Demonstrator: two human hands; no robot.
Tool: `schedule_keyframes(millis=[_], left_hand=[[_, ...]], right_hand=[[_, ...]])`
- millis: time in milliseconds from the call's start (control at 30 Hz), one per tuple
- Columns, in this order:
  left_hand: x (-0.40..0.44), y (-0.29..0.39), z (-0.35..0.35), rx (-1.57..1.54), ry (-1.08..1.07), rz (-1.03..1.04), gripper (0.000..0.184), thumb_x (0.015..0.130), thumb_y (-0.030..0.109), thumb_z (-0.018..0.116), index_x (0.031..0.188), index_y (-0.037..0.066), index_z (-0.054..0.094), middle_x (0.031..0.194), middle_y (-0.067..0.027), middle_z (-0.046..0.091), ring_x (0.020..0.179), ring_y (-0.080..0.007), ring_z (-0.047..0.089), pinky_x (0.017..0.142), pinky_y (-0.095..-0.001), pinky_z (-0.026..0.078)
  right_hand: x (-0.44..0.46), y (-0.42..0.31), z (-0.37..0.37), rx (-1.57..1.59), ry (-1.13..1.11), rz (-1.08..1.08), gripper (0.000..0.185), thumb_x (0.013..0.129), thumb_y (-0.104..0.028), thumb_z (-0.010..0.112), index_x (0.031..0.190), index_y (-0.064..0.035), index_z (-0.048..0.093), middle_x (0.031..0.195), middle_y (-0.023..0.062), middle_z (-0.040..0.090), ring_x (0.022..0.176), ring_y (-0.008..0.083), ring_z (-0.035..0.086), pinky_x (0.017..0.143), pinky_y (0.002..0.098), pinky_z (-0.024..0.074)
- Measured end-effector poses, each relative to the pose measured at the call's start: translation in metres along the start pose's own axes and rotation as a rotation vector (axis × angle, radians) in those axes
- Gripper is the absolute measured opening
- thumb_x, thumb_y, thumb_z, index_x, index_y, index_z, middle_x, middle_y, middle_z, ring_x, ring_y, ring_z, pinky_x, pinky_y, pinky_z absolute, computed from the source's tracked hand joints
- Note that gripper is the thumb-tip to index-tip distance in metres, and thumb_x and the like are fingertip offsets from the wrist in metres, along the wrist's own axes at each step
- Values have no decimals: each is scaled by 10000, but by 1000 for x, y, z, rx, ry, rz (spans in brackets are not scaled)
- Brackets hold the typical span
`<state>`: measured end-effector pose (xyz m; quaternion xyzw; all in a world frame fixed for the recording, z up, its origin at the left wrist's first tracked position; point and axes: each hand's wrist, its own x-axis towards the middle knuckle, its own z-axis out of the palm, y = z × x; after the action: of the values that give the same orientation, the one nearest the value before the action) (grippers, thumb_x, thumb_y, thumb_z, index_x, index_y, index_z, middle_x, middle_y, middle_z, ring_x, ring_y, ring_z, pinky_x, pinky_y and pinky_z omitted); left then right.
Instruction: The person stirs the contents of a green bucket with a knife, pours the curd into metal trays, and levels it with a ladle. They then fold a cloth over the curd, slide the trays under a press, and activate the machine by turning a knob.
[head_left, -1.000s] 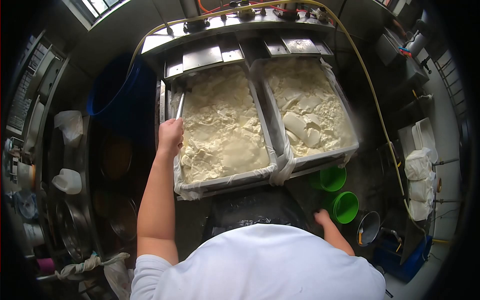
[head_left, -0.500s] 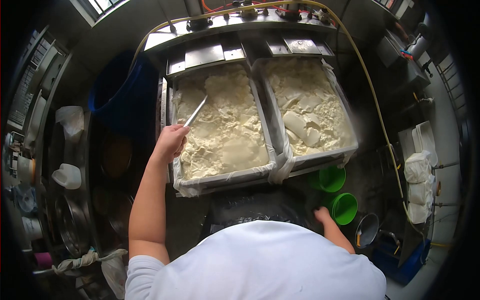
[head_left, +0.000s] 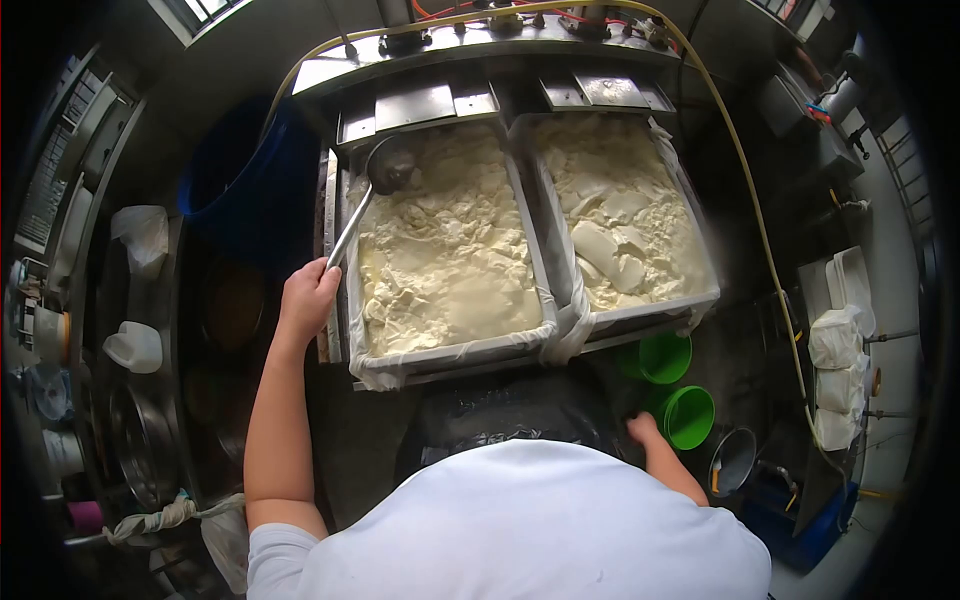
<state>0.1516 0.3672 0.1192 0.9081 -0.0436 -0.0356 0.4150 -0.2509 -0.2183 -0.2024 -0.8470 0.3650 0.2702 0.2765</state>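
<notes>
My left hand [head_left: 308, 302] is closed round the handle of a metal ladle [head_left: 352, 229]. The ladle's round bowl is at the back left corner of the left mould, over the soft white curd [head_left: 450, 245]. This curd, broken into lumps, fills the cloth-lined left mould [head_left: 465, 347]. A second cloth-lined mould [head_left: 650, 309] of curd, with larger smooth slabs, stands beside it on the right. My right hand [head_left: 641, 428] hangs low beside a green bucket [head_left: 690, 418]. Its fingers are too dark and small to make out.
Another green bucket [head_left: 664, 357] stands under the right mould. A blue barrel [head_left: 235, 180] is at the back left, near a shelf with a white jug [head_left: 135, 347]. A yellow hose [head_left: 745, 170] arches over the back and down the right side. A grey bucket [head_left: 735, 460] sits at the right.
My left hand has moved left and slightly down the frame with the ladle. The ladle's bowl, not distinguishable before, now shows at the back left corner. My right hand is about where it was.
</notes>
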Motion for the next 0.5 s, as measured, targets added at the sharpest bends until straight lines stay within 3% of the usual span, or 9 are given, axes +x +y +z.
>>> schedule_keyframes(millis=[33, 67, 100, 200, 500], left_hand=[[3, 0, 3, 246, 121, 209, 265, 987, 229, 598, 1052, -1, 714, 692, -135, 665, 641, -313, 670, 592, -399, 490], [4, 7, 3, 367, 112, 145, 272, 992, 238, 583, 1136, 34, 689, 837, -219, 702, 834, -437, 695, 725, -498, 537], [10, 3, 3, 369, 114, 137, 272, 992, 238, 583, 1136, 34, 689, 837, -219, 702, 834, -437, 695, 725, -498, 537], [29, -12, 2, 758, 138, 230, 333, 1006, 264, 576, 1256, 46, 612, 937, -220, 715, 844, -420, 705, 758, -513, 571], [3, -3, -42, 763, 43, 158, 291, 1000, 238, 569, 1208, 40, 619, 906, -232, 707, 875, -436, 693, 795, -536, 544]], right_hand=[[0, 2, 3, -25, 12, -10, 366, 871, -202, 644, 1034, 120, 706, 894, 298, 727, 771, 402, 744, 680, 474, 593], [-1, 1, 3, -51, 22, -19, 373, 869, -208, 647, 1026, 124, 708, 911, 309, 726, 802, 412, 746, 702, 478, 594], [-1, -1, 3, -56, 17, -24, 373, 869, -208, 647, 1026, 124, 708, 911, 309, 726, 802, 412, 746, 702, 478, 594], [-3, 1, 5, -110, 33, -71, 388, 869, -213, 652, 1054, 124, 708, 939, 318, 725, 843, 427, 744, 734, 487, 594], [-1, -2, 3, -15, -24, -5, 376, 886, -199, 644, 1070, 123, 705, 943, 303, 730, 793, 404, 749, 709, 479, 597]])
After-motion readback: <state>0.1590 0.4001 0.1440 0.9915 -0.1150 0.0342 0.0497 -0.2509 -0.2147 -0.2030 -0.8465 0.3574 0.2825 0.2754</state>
